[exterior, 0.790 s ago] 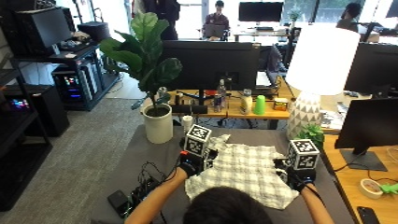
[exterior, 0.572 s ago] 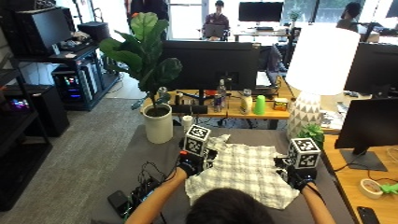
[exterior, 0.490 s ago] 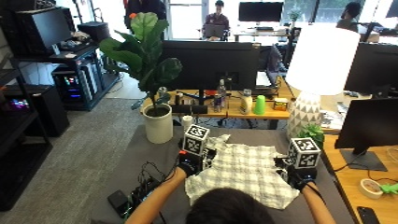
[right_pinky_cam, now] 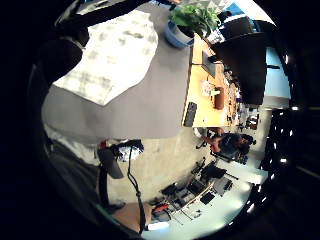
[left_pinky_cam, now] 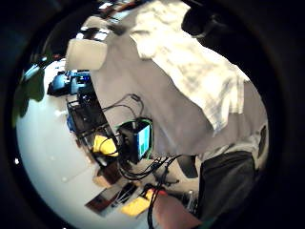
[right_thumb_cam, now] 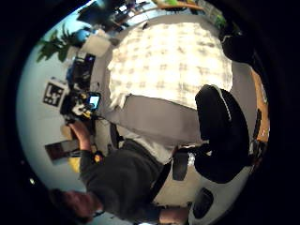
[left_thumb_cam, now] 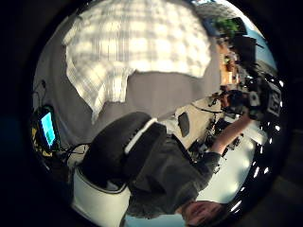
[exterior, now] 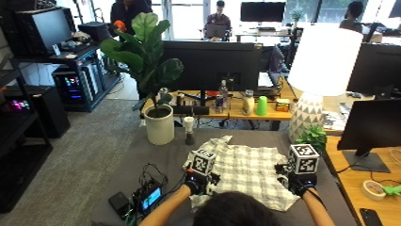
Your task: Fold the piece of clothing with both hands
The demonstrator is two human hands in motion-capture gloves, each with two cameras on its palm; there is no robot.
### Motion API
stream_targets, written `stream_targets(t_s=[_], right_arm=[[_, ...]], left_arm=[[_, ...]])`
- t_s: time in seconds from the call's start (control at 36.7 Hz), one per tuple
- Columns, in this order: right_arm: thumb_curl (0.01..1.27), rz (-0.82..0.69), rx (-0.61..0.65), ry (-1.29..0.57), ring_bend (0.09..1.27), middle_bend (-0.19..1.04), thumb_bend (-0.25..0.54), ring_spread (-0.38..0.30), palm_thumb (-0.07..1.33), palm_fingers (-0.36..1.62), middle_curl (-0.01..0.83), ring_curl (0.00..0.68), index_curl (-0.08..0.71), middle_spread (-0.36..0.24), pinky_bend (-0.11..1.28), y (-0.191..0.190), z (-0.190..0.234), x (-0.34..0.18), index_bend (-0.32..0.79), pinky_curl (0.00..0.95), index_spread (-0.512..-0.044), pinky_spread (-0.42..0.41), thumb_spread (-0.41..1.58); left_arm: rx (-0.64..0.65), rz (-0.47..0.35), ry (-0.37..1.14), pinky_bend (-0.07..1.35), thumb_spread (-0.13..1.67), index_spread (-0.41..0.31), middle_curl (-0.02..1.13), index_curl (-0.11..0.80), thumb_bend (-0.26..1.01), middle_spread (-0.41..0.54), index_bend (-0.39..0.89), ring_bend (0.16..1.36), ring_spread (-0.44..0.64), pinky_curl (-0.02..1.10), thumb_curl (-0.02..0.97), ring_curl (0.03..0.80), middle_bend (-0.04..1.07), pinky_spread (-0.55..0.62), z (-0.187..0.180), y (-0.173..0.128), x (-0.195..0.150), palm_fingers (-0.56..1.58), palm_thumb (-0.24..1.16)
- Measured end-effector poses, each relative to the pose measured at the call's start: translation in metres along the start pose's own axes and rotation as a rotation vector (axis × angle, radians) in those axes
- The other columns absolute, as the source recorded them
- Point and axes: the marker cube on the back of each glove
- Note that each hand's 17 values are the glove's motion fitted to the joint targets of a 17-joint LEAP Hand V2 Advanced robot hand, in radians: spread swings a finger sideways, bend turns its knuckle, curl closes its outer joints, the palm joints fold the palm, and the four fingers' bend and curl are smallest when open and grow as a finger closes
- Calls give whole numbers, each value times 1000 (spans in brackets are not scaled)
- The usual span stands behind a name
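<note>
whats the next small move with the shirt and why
Probably lower both hands and pinch its side edges. The checked shirt lies spread flat on the grey table, with the left hand and right hand at opposite sides, neither visibly holding it.

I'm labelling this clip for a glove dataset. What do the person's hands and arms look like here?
Both hands, left and right, wear black gloves. Each carries a white cube printed with black square-patterned markers. The forearms are bare, with no sleeves showing in the outside view.
</note>
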Motion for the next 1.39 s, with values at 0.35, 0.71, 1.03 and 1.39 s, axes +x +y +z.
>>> stream_targets(t_s=[0.35, 0.71, 1.03, 1.39], right_arm=[[253, 8, -55, 20, 358, 198, 369, -75, 652, 775, 353, 341, 305, -41, 244, -12, 29, 6, 142, 309, -247, 66, 1340], [269, -10, -78, 18, 346, 187, 319, -71, 664, 759, 375, 359, 311, -39, 245, -18, 48, 1, 140, 335, -251, 69, 1366], [278, -31, -110, -75, 342, 186, 276, -70, 674, 756, 386, 373, 316, -38, 237, -29, 82, -10, 141, 347, -252, 70, 1379], [298, 21, -32, -31, 414, 198, 147, -56, 669, 683, 400, 395, 251, -47, 361, -56, 168, -33, 77, 380, -215, 83, 1189]], left_arm=[[-97, -77, -9, 697, 1003, 28, 195, 145, 43, 275, 48, 726, 334, 377, 222, 321, 205, 322, 52, 5, 19, 43, 201], [343, -65, -166, 758, 1214, -105, 269, 187, 144, -44, 158, 711, -51, 380, 308, 316, 236, -175, 37, -49, 20, 684, 467], [435, -114, -163, 619, 1252, -244, 384, 313, 183, -245, 241, 545, -297, 389, 378, 336, 330, -343, 2, -77, 8, 1156, 639], [450, -119, -153, 515, 1329, -276, 456, 373, 172, -299, 175, 541, -344, 399, 418, 383, 362, -365, -9, -113, -8, 1193, 670]])
